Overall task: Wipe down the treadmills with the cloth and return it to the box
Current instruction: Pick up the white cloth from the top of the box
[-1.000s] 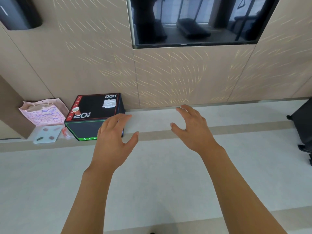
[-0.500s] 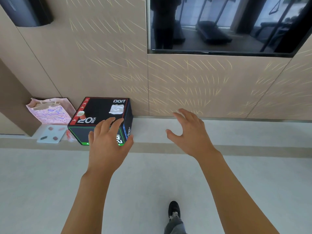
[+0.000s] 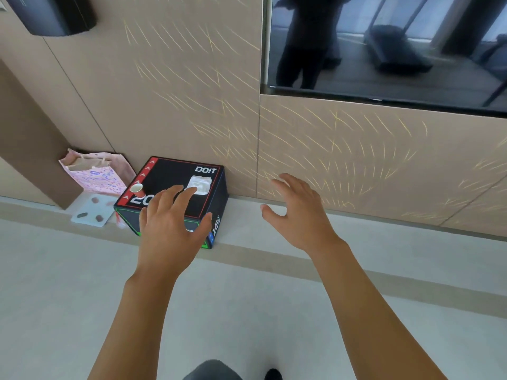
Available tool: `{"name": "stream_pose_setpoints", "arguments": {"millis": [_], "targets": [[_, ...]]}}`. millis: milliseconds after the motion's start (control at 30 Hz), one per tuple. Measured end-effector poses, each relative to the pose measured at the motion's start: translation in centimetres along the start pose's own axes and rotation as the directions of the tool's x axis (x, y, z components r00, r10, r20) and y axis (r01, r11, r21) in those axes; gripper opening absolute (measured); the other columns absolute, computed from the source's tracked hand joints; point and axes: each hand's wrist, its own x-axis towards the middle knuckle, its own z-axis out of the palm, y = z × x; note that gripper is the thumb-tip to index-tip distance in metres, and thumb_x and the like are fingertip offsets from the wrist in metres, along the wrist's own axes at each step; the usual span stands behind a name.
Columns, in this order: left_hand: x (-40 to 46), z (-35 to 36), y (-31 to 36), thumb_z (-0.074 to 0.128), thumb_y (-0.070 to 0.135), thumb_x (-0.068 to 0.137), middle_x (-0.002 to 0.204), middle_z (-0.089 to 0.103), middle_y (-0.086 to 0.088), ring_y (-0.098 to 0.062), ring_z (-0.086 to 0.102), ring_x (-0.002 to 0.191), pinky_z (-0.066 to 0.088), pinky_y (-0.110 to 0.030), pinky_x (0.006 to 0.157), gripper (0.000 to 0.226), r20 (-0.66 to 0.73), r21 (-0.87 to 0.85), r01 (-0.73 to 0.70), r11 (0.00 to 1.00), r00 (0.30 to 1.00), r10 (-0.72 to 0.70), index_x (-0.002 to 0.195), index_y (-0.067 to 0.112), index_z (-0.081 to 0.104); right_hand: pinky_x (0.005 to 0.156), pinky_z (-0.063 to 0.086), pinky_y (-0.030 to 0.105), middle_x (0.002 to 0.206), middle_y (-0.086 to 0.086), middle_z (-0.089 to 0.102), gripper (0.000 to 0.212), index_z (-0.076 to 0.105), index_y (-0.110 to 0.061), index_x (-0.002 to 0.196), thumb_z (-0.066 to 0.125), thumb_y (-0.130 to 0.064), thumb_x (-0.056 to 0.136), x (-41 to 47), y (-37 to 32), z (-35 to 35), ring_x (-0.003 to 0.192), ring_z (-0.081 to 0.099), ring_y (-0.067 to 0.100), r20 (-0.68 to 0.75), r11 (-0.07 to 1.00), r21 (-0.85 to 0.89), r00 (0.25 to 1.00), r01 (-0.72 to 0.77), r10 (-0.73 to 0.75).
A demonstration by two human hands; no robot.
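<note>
Fetching step: the left hand [image 3: 170,229], fingers spread and empty, reaches toward the cloth [image 3: 199,185] at the box's [image 3: 175,185] far right corner; the right hand [image 3: 297,212] is also empty. Next, pinch the cloth.

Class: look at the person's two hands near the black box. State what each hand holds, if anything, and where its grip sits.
Nothing is held. The left hand reaches open toward the white cloth on the black box; the right hand is open too.

One head-worn camera looks forward and down (wide-angle) at the floor [image 3: 82,311] and nearby wall [image 3: 178,91].
</note>
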Motion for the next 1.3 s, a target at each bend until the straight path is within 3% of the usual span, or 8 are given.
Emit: {"name": "stream_pose_setpoints", "arguments": {"millis": [400, 933, 1300], "targets": [[14.1, 4.5, -6.8, 0.057, 0.057, 0.09, 0.15, 0.056, -0.003, -0.032, 0.048, 0.139, 0.045, -0.061, 0.111, 0.063, -0.05, -0.068, 0.0, 0.998, 0.999, -0.004, 0.144, 0.025, 0.059, 0.12, 0.034, 0.051, 0.163, -0.003, 0.038, 0.066, 0.046, -0.027, 0.152, 0.045, -0.063, 0.096, 16.6, 0.0, 6.7, 0.15, 0.033, 0.021, 0.058, 0.999, 0.024, 0.998, 0.039, -0.04], [37.7, 7.0, -20.6, 0.052, 0.06, 0.091, 0.15, 0.056, -0.005, -0.033, 0.048, 0.14, 0.043, -0.061, 0.114, 0.065, 0.036, -0.1, -0.019, 0.995, 0.999, 0.023, 0.146, 0.025, 0.058, 0.124, 0.029, 0.046, 0.165, -0.004, 0.035, 0.061, 0.044, -0.027, 0.154, 0.053, -0.056, 0.101, 41.0, -8.0, 14.3, 0.152, 0.03, 0.02, 0.132, 1.0, -0.028, 0.991, 0.008, -0.004], [47.0, 13.1, -23.0, 0.057, 0.057, 0.091, 0.152, 0.055, -0.004, -0.032, 0.047, 0.141, 0.045, -0.063, 0.113, 0.064, 0.109, -0.076, 0.064, 0.995, 0.993, -0.055, 0.147, 0.026, 0.056, 0.123, 0.031, 0.051, 0.165, -0.002, 0.035, 0.061, 0.043, -0.027, 0.154, 0.053, -0.056, 0.101, 52.5, -3.9, 19.1, 0.152, 0.03, 0.021, 0.21, 0.999, -0.018, 0.977, 0.031, -0.026]]}}
